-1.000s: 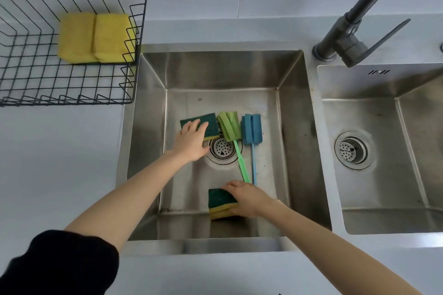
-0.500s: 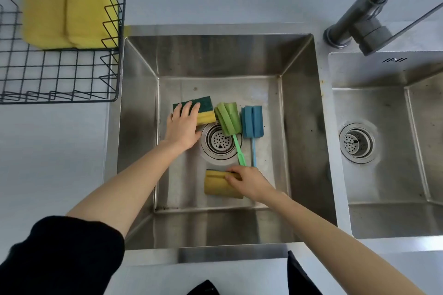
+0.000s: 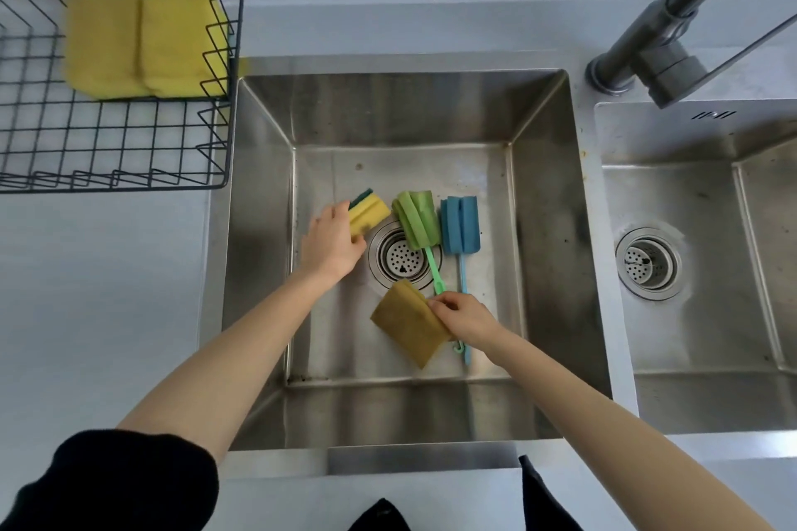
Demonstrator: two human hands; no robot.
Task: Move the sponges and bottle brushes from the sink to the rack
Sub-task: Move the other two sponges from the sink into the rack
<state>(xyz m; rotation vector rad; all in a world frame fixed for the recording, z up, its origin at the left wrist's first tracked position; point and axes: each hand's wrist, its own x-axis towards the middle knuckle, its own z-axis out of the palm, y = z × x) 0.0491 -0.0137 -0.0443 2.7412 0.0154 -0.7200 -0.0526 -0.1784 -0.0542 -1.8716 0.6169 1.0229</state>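
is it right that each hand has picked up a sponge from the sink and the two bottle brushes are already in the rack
Not quite. In the head view the left hand and right hand each hold a sponge, but the green bottle brush and blue bottle brush lie in the sink. The rack holds only two yellow sponges.

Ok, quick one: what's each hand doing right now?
Left hand: closed on the yellow-green sponge, tilting it up off the sink floor.
Right hand: pinching the darker yellow sponge by its edge.
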